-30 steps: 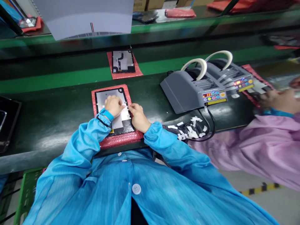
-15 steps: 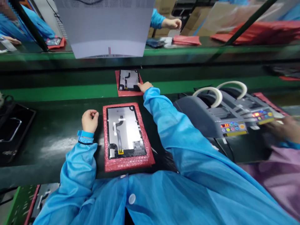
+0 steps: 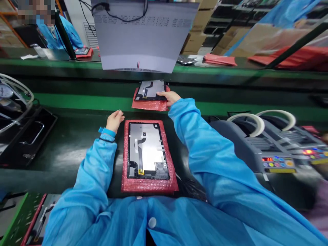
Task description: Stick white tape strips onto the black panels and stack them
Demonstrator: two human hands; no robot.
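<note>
My right hand (image 3: 173, 97) grips the right edge of a tablet screen panel (image 3: 151, 89), thumb on top and fingers hidden beneath. That panel shows its silver back and a dark ribbon cable, tilted over a red bubble-wrap bag (image 3: 148, 105). Closer to me lies a second screen panel (image 3: 147, 147), back side up, with a yellow-tipped ribbon cable. It rests flat on another red bubble-wrap bag (image 3: 148, 185). My left hand (image 3: 115, 120) hovers just off this bag's upper left corner, fingers curled in and nothing visible in them.
Two grey tape dispensers (image 3: 256, 147) with white tape rings stand on the right. A black device with tubes (image 3: 28, 136) is at the left. A large monitor's back (image 3: 146, 41) hangs over the far shelf. Another panel (image 3: 44, 218) lies low at left. A co-worker's sleeve (image 3: 319, 201) shows at right.
The far panel's near edge now looks raised and tilted in my right hand, with the bag beneath it shifted. My left hand has moved closer to the near bag's top corner. The view has shifted.
</note>
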